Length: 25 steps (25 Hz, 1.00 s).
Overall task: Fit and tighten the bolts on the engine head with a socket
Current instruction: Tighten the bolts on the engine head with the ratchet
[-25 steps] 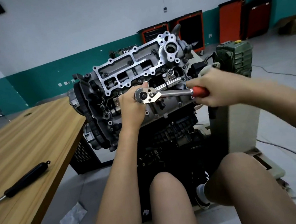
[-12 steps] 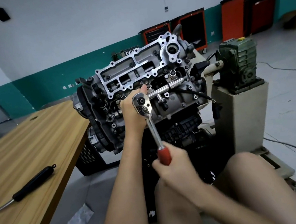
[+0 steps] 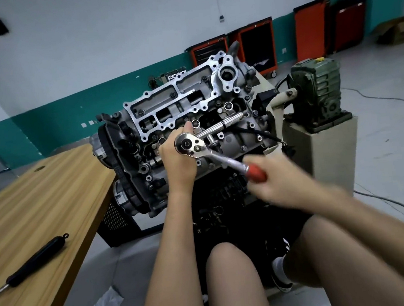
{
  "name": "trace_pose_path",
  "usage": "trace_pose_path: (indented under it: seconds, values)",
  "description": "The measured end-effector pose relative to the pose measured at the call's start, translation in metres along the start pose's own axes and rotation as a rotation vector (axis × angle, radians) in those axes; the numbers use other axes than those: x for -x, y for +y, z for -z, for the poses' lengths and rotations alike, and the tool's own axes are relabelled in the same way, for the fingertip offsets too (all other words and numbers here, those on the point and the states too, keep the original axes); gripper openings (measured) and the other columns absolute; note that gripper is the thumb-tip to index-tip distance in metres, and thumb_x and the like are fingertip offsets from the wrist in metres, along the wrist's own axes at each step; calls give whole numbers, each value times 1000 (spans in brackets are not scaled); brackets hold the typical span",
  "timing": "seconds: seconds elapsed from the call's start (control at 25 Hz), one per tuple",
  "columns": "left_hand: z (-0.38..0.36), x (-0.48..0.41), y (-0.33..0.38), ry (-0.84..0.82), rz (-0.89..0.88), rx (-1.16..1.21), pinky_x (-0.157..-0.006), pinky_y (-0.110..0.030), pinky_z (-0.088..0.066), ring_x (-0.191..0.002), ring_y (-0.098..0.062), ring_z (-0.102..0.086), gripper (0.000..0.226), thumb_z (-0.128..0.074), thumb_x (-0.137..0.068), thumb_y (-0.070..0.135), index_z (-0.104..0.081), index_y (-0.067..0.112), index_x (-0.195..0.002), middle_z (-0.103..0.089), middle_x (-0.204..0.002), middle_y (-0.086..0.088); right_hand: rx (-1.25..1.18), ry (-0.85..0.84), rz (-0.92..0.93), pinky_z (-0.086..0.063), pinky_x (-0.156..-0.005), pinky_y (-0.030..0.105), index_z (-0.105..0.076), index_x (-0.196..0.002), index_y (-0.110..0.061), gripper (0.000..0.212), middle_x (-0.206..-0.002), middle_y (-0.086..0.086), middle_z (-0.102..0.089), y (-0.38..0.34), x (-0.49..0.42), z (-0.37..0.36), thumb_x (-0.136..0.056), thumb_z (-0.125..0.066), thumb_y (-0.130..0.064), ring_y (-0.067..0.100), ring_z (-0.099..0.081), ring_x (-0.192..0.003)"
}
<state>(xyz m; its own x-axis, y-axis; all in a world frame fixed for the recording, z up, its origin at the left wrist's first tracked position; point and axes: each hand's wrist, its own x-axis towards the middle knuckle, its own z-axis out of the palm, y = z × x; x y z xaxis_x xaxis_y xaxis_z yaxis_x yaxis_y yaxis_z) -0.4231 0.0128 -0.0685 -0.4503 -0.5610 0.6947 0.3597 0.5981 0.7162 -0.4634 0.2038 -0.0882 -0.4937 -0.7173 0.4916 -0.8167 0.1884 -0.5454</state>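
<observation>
The ratchet (image 3: 215, 155) is sitting with its chrome head against the near face of the engine head (image 3: 190, 99), about mid-way along it. The socket and bolt are hiding behind that head and the left hand (image 3: 178, 161), which is curling round the drive end with the thumb lying up beside it. The right hand (image 3: 282, 183), blurred, is wrapping round the red grip. If the left hand is letting the drive tilt, the socket is likely risking a slip off the bolt, rounding it or cross-threading it, and knuckles are risking a knock on the castings. The long axis is running from the head at far left down to the grip at near right. A black-handled tool (image 3: 36, 261) is lying on the wooden table (image 3: 50, 193) at the left.
</observation>
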Motion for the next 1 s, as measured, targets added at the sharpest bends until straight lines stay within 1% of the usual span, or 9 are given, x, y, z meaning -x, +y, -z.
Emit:
trace_pose_path:
  seconds: [0.08, 0.16, 0.24, 0.4, 0.52, 0.64, 0.72, 0.88, 1.0]
  values:
    - [-1, 1, 1, 17, -13, -9, -60, -28, -34, -57, -14, -34, 43, -55, -94, 25, -39, 23, -54, -38, -55, 8, -376, 135, -127, -30, -49, 21, -38, -58, -25, 36, -47, -8, -38, -27, 28, -61, -71, -62, -2, 7, -35, -46]
    - [2, 1, 4, -2, -1, -8, -66, -21, -36, -61, -7, -36, 34, -54, -95, 28, -43, 20, -64, -41, -63, 7, -687, 166, -245, -30, -46, 17, -45, -61, -28, 27, -48, -10, -39, -64, 34, -109, -72, -57, -6, 3, -34, -46]
    - [7, 0, 7, -35, -13, -48, -62, -23, -34, -55, -4, -30, 42, -54, -95, 29, -35, 26, -58, -34, -56, 17, -749, 130, -268, -32, -46, 16, -47, -61, -31, 31, -49, -12, -42, -75, 34, -118, -74, -55, -4, 2, -35, -45]
    - [7, -3, 10, -32, -17, -118, -78, -48, -44, -54, -22, -30, 56, -56, -93, 25, -29, 30, -44, -28, -47, 12, -243, -57, -62, -29, -48, 18, -39, -59, -22, 36, -48, -9, -40, -17, 18, -29, -74, -63, 1, 4, -36, -43]
    - [7, -4, 8, -78, -9, -138, -64, -42, -40, -54, -21, -26, 54, -56, -93, 28, -28, 26, -47, -28, -48, 9, 231, -246, 92, -37, -49, 20, -45, -65, -30, 31, -53, -9, -48, 3, -31, 54, -78, -63, -7, 2, -46, -42]
    - [11, -5, 6, -44, -12, -59, -66, -35, -35, -58, -17, -33, 46, -57, -93, 24, -39, 21, -51, -36, -54, 2, 443, -170, 173, -35, -49, 22, -46, -68, -31, 27, -54, -11, -50, 2, -52, 69, -78, -63, -12, -1, -47, -47]
    - [11, -4, 5, -32, 5, -27, -67, -36, -36, -59, -17, -34, 48, -56, -94, 23, -38, 27, -50, -37, -54, 5, 247, -123, 87, -34, -50, 21, -41, -63, -31, 35, -53, -11, -47, -1, -27, 39, -75, -63, -7, 4, -46, -46]
    - [7, 0, 11, -19, -13, -71, -66, -41, -39, -57, -17, -31, 48, -55, -94, 27, -36, 27, -50, -35, -54, 5, -448, 115, -152, -28, -46, 17, -39, -58, -26, 38, -48, -8, -37, -40, 29, -72, -73, -62, 0, 5, -33, -46]
    - [11, -1, 13, -56, -16, -30, -59, -39, -32, -56, -30, -22, 51, -54, -95, 26, -26, 18, -53, -25, -55, -1, -675, 80, -212, -29, -45, 15, -43, -59, -28, 34, -47, -11, -38, -68, 35, -104, -74, -58, -2, 3, -32, -43]
